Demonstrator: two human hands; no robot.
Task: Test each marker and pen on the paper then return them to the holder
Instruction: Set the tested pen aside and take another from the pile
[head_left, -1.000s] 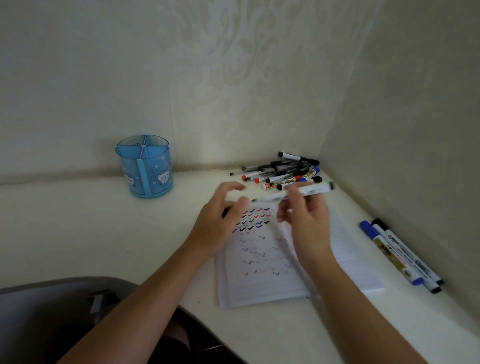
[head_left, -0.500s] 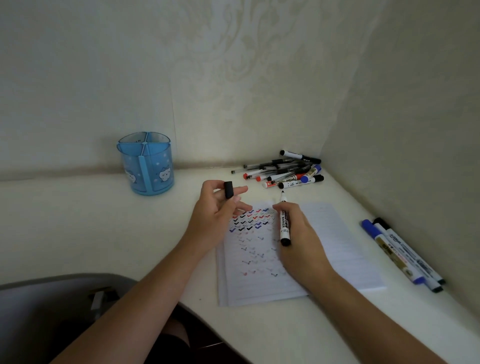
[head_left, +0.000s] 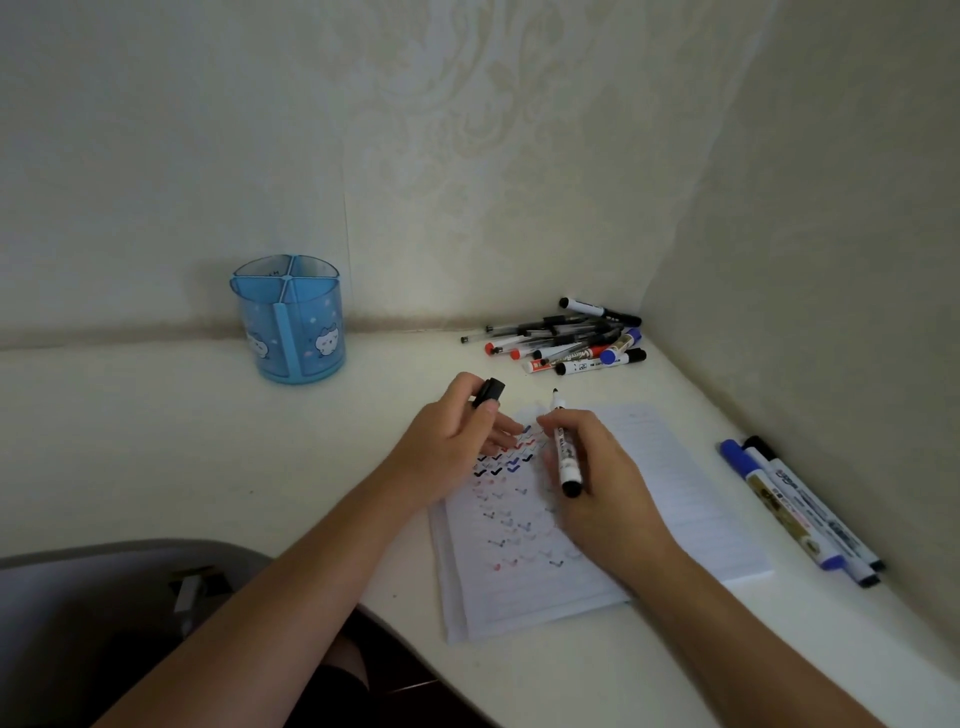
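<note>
My right hand (head_left: 597, 478) grips an uncapped black whiteboard marker (head_left: 565, 449), tip pointing away over the top of the lined paper (head_left: 691, 499). My left hand (head_left: 457, 441) pinches the marker's black cap (head_left: 489, 391) between thumb and forefinger, with its other fingers resting on the paper's upper left. The paper carries rows of black, blue and red check marks (head_left: 506, 462). A blue divided holder (head_left: 287, 319) stands at the back left, and I see nothing inside it. A pile of pens and markers (head_left: 571, 343) lies in the back corner.
Three markers (head_left: 800, 512) lie side by side along the right wall. Walls close the table at the back and right. A dark chair (head_left: 104, 623) sits at lower left, below the table's curved front edge.
The cap came off the marker and stayed in my left hand. My right hand turned the marker and brought it down over the paper, tip pointing away.
</note>
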